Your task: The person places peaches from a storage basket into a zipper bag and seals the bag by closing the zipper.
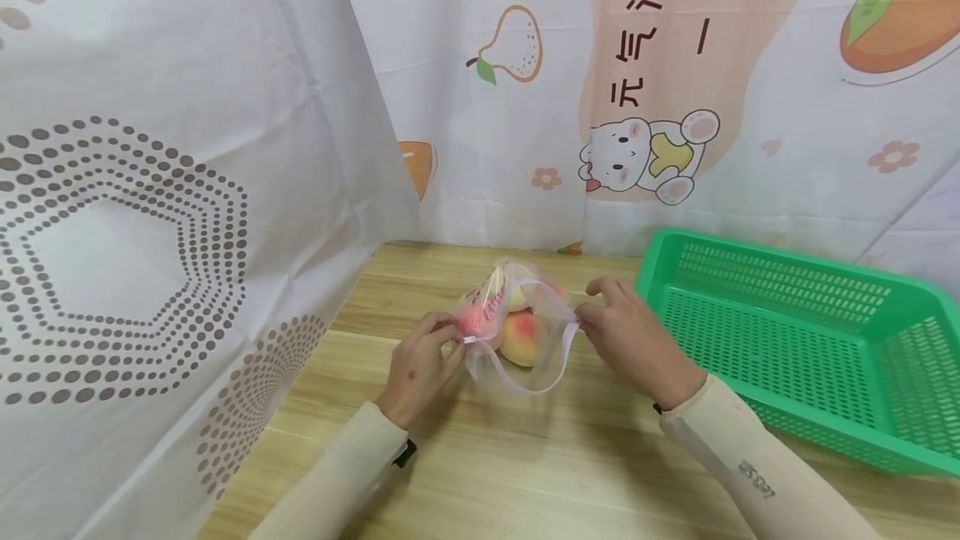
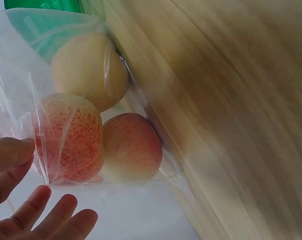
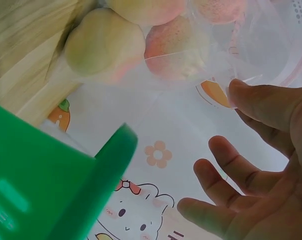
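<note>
A clear plastic zip bag [image 1: 557,357] stands on the table with its mouth spread open toward me. Several peaches [image 1: 522,338], yellow with red blush, lie inside it. At the left end of the mouth, beside the white slider [image 1: 470,340], my left hand [image 1: 418,367] pinches the rim between thumb and index finger. My right hand [image 1: 637,344] pinches the opposite end of the rim. In the left wrist view, a red-speckled peach [image 2: 71,140] sits right by the left thumb. The right hand's other fingers [image 3: 216,215] are spread away from the bag in the right wrist view.
A green plastic basket [image 1: 757,394] with perforated walls stands at the right, close to my right hand. Wood-grain table [image 1: 480,473] lies under everything. A printed white cloth [image 1: 480,148] hangs behind and along the left side.
</note>
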A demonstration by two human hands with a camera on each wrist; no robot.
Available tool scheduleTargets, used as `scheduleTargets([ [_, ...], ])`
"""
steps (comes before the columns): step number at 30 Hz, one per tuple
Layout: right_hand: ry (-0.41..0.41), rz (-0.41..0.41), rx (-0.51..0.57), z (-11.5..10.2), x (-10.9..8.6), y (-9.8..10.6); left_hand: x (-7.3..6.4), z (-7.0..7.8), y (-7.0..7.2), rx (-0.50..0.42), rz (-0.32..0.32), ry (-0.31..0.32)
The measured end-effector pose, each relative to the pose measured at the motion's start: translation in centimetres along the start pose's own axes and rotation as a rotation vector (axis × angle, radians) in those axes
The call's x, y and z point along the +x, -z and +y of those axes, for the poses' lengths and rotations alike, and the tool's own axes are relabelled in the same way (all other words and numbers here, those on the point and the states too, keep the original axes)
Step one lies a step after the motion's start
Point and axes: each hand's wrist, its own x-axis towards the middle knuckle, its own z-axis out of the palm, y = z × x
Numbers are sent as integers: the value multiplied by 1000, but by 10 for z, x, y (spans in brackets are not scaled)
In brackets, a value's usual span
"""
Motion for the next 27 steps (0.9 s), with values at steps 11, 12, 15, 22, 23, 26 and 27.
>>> scheduleTargets([
  [11, -2, 17, -18, 5, -5, 4, 0, 2, 12, 14, -43, 15],
  [12, 4, 25, -15, 5, -7, 5, 0, 3, 15, 18, -52, 14],
  [15, 21, 46, -13, 6, -14, 9, -3, 7, 27, 36, -70, 19],
  [22, 45, 83, 0, 11, -28, 19, -13, 16, 54, 74, -102, 34],
  [23, 52, 90, 2, 12, -30, 21, -15, 16, 56, 73, -103, 27],
  [26, 71, 117, 1, 13, -36, 22, -19, 19, 63, 66, -103, 6],
  [27, 75, 126, 2, 14, -39, 23, -21, 20, 65, 62, -103, 0],
])
